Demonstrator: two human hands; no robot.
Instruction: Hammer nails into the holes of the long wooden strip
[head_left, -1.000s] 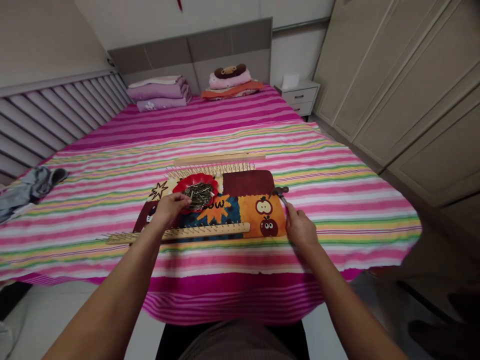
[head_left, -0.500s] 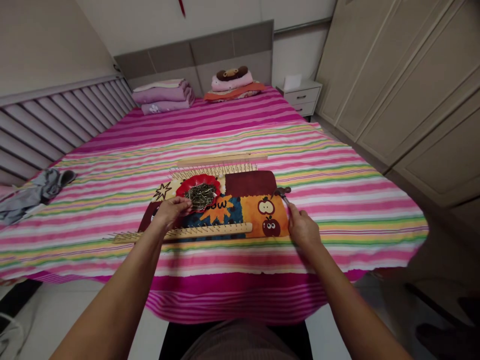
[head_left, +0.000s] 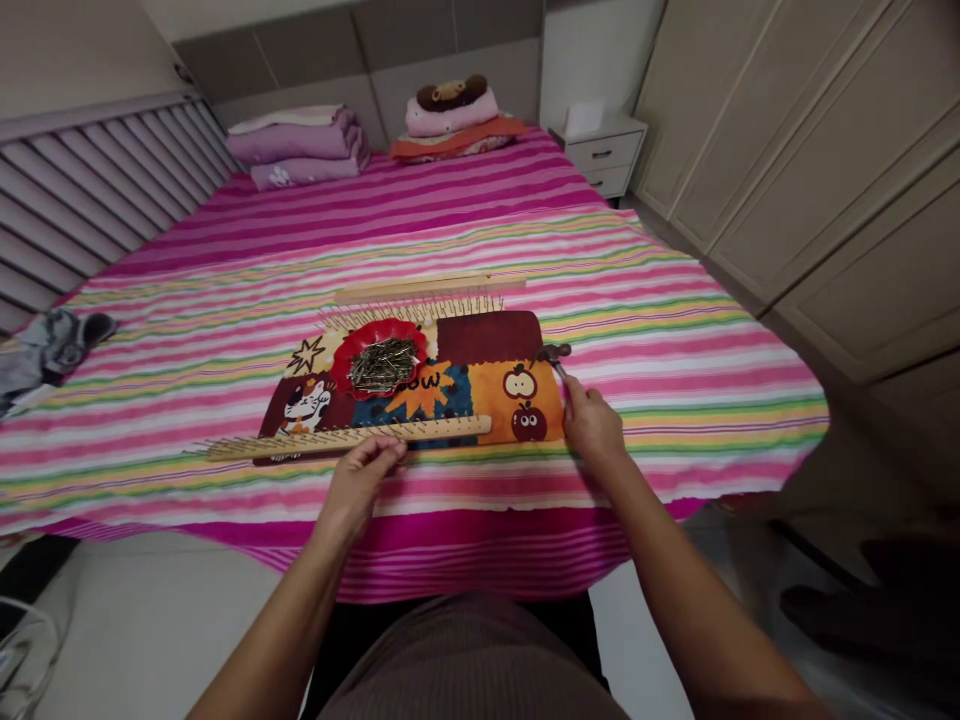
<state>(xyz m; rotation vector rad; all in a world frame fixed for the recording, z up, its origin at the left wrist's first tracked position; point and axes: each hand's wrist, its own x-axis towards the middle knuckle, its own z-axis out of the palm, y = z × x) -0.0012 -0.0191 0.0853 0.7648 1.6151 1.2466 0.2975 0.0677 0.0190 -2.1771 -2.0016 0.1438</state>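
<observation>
1. Gripping hammer (head_left: 552, 352) with right hand (head_left: 596, 428), right of centre.
2. Half-curling left hand (head_left: 361, 478) beside wooden strip (head_left: 450, 428), below centre; cannot tell if holding anything.
3. In red bowl (head_left: 375, 330), left of centre: nails (head_left: 382, 365).

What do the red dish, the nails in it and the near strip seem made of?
Dish: probably plastic, smooth, from its even red and scalloped rim.
Nails: metal, likely steel, greyish with small glints.
Near strip: looks like unpainted wood, pale tan; the grain is too fine to confirm.
</observation>
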